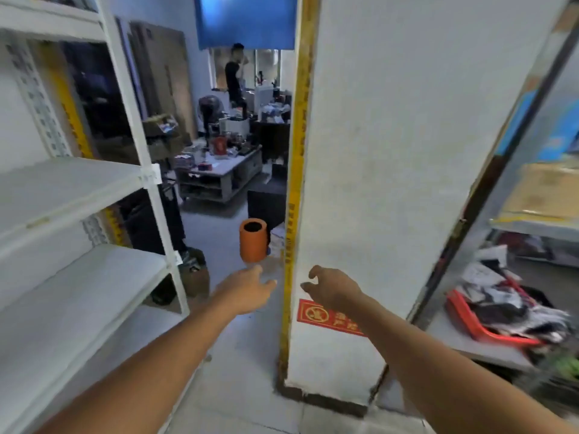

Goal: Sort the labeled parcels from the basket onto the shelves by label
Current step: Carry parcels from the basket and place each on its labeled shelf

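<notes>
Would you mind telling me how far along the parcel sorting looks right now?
Nothing looks done: the white shelves on the left show no parcels. Nothing is in hand either; the left hand and right hand reach forward without holding anything. The red basket at the right remains heaped with parcels, so seemingly all the sorting is left.

Two bare arms reach forward, left hand [250, 288] and right hand [332, 286] both empty with loose fingers, before a white pillar [391, 151]. White shelves [72, 189] stand left; a red basket [488, 324] of parcels [513, 305] sits right; an orange bin [253, 240] stands on the floor ahead
</notes>
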